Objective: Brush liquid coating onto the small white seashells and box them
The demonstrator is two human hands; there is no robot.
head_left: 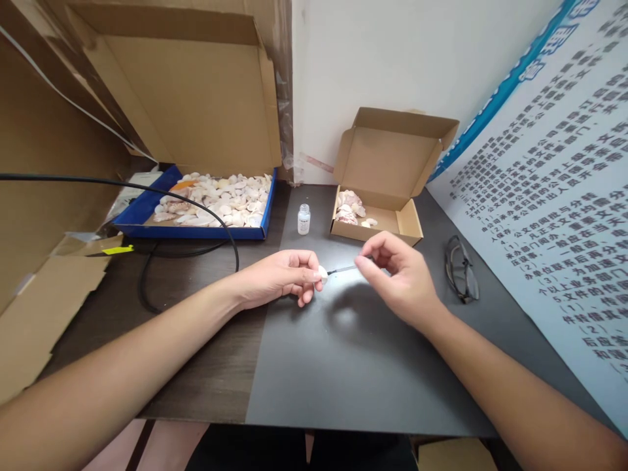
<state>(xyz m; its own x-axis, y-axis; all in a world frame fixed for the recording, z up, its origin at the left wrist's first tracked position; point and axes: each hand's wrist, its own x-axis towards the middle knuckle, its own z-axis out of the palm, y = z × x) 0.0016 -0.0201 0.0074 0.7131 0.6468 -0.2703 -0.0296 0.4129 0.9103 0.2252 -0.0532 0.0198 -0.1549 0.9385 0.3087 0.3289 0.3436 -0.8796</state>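
Left hand point(279, 279) pinches shell point(322, 275); right hand point(401, 276) pinches brush point(343, 268), centre frame.
Too much brush pressure could dislodge the shell.

White piece point(323, 273) partly hidden, poster point(544, 190) cut off

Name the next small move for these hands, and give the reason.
Probably draw the brush lightly across the shell, moving only the right hand. The left hand already pinches the shell, and the brush's dark tip points at it, touching or nearly so, so a short stroke seems enough; the bottle stands upright, clear of both hands.
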